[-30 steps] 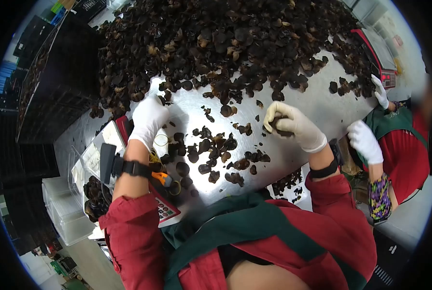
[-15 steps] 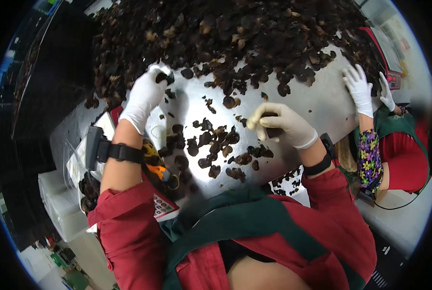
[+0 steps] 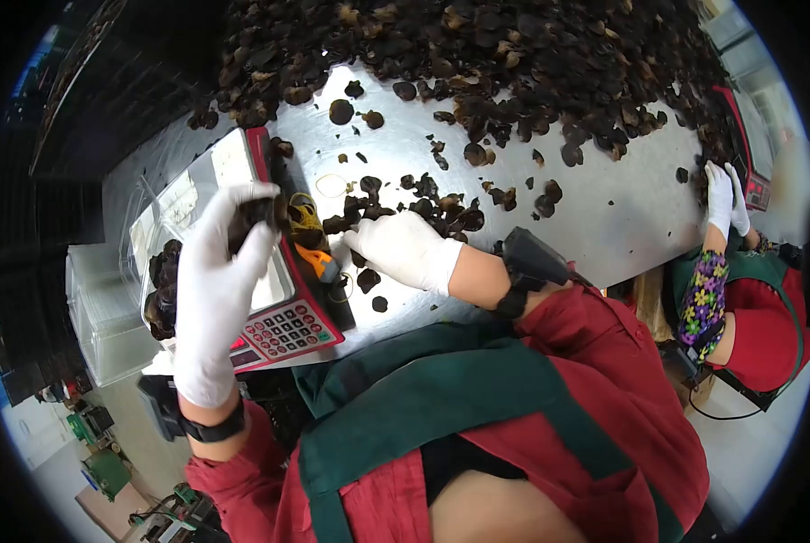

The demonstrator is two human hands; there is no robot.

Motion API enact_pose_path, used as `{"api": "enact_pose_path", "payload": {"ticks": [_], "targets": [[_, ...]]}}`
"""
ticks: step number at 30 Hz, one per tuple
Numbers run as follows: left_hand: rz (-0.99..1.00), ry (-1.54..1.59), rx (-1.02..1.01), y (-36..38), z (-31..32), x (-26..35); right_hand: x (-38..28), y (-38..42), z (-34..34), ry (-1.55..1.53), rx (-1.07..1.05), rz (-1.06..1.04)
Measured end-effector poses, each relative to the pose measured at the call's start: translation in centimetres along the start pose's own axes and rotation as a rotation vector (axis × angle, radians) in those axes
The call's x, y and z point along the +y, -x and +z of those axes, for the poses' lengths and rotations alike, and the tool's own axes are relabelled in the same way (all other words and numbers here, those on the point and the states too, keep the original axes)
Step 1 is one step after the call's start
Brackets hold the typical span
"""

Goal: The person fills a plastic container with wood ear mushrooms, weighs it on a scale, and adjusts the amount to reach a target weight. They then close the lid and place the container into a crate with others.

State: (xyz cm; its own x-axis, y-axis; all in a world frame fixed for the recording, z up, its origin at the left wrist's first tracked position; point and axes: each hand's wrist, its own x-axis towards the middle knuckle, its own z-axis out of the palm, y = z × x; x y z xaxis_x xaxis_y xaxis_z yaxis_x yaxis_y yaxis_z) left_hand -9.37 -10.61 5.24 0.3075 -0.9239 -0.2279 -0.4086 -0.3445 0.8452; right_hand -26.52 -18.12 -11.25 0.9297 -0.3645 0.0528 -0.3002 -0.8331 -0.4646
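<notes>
Dark dried fungus pieces lie scattered on the metal table, below a large heap of the same pieces. My gloved left hand is above the red and white scale, its thumb and fingers curled round dark fungus. My gloved right hand is on the table at the near edge of the scattered pieces, its fingertips pressed together beside some fungus. Whether anything is between those fingertips is hidden.
Clear plastic containers are stacked at the left. A yellow and orange tool lies beside the scale. At the right, a co-worker's gloved hands touch the heap's edge near another red scale.
My left hand has moved from the heap's edge down and left over the scale. My right hand has moved left across the table. The co-worker's hands have come together, and the view has shifted.
</notes>
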Motion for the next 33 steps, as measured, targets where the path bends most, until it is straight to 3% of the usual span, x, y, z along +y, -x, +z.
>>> {"api": "enact_pose_path", "payload": {"ticks": [3, 5, 7, 13, 15, 17, 19, 23, 25, 26, 27, 29, 31, 33], "targets": [[-0.106, 0.246, 0.029, 4.0, -0.6, -1.9, 0.6, -0.1, 0.4, -0.086, -0.003, 0.044], [-0.038, 0.206, 0.078, 6.5, -1.0, -3.8, 1.5, -0.3, -0.5, -0.151, -0.073, 0.157], [-0.106, 0.246, 0.191, 8.7, -1.9, -5.1, 1.8, 0.2, -1.6, -0.243, 0.064, 0.193], [0.111, 0.001, 0.734, 10.1, -8.4, -9.3, -1.7, -3.6, -7.6, -0.55, 0.099, 0.145], [0.178, -0.094, 0.77, 9.3, -9.4, -10.4, -4.6, -6.3, -8.5, -0.648, 0.156, 0.057], [0.34, -0.428, 0.654, 8.5, -10.0, -12.4, -8.3, -9.0, -9.0, -0.681, 0.198, -0.043], [0.29, -0.515, 0.588, 8.2, -9.1, -13.1, -11.3, -11.8, -8.0, -0.435, 0.273, -0.171], [0.318, -0.401, 0.632, 9.1, -9.1, -13.3, -15.1, -16.8, -3.5, -0.233, 0.343, -0.283], [0.327, -0.082, 0.627, 9.2, -9.3, -13.1, -15.4, -18.5, -1.7, 0.058, 0.498, -0.395], [0.357, 0.002, 0.634, 9.4, -9.5, -13.4, -15.6, -18.6, -1.6, -0.044, 0.342, -0.348], [0.359, 0.006, 0.65, 9.6, -10.0, -13.7, -15.5, -18.6, -1.7, -0.038, 0.338, -0.363], [0.382, 0.141, 0.777, 10.1, -10.9, -14.2, -15.1, -18.5, -2.2, -0.451, 0.293, -0.342], [0.396, 0.192, 0.841, 10.6, -12.5, -14.6, -15.2, -18.0, -4.2, -0.952, 0.155, -0.167], [0.358, 0.293, 0.863, 10.8, -14.7, -15.5, -13.1, -18.5, -4.0, -1.109, 0.205, -0.275]]}}
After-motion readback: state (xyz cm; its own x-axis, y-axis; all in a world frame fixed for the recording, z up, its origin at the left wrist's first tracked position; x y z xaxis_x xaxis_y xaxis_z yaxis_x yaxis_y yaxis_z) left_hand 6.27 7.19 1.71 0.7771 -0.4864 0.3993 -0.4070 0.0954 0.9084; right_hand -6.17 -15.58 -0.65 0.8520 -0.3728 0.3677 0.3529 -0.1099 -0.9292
